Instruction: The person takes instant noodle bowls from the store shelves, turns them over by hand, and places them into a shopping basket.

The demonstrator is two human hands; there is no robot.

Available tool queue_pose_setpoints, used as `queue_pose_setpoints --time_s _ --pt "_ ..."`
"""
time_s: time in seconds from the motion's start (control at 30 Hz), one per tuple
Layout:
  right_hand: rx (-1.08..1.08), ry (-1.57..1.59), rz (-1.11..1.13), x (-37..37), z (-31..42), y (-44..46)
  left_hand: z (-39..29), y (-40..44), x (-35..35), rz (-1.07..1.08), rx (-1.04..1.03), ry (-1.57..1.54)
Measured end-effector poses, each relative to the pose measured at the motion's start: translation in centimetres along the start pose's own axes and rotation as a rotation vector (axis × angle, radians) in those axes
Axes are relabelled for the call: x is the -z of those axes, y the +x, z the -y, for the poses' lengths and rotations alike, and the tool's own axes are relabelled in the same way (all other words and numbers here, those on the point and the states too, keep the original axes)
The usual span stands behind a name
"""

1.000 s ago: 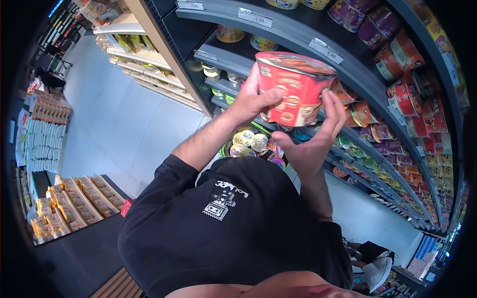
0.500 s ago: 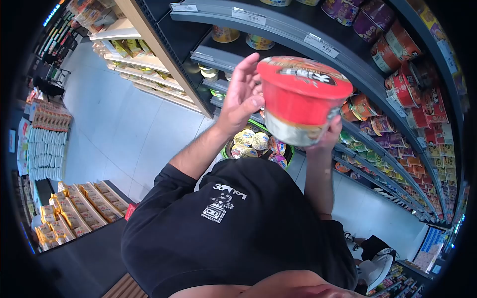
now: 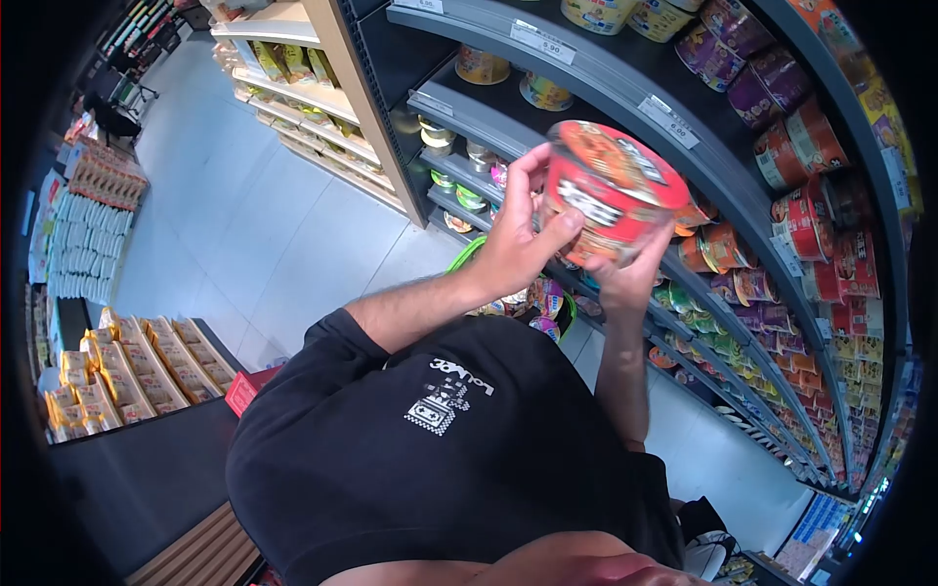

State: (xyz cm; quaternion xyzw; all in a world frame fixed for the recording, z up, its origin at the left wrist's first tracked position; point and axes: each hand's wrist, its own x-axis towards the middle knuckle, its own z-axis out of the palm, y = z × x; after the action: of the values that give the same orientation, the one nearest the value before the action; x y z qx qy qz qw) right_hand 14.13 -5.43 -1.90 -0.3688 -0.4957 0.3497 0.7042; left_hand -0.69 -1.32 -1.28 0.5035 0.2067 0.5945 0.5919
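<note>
Red tub (image 3: 621, 217), held up by a person in a black shirt (image 3: 528, 420), out in front of their chest with the dark shelf (image 3: 608, 76) behind it. Both hands are on it: the left hand (image 3: 528, 239) has its thumb pressed on the front and its fingers bent round the side, while the right hand (image 3: 630, 280) props it from below, though I can't see all of those fingers. It's tilted, lid (image 3: 623, 161) facing partly up, print too smeary to read. A green-rimmed bin (image 3: 463, 256) with tubs (image 3: 539, 305) in it is partly hidden by the left forearm. Over on the shelving there's purple tubs (image 3: 708, 59), red tubs (image 3: 803, 220) and price tags (image 3: 668, 121).
</note>
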Motion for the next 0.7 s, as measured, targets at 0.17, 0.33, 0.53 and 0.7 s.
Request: queue_pose_setpoints --time_s 0.17,0.33,0.53,0.7 --pt "-0.298 0.635 0.183 6.4 -3.0 -1.1 -1.4 0.4 2.0 0.190 -0.124 0.010" --pt "-0.279 0.869 0.167 5.2 -3.4 -0.9 -2.5 0.1 1.2 0.341 0.223 -0.222" --pt "-0.084 0.516 0.293 6.2 -3.0 -1.6 -3.3 1.2 2.6 0.525 0.151 0.160" --pt "-0.305 0.656 0.234 7.7 0.6 -3.1 -5.4 1.3 4.1 0.563 -0.365 0.729"
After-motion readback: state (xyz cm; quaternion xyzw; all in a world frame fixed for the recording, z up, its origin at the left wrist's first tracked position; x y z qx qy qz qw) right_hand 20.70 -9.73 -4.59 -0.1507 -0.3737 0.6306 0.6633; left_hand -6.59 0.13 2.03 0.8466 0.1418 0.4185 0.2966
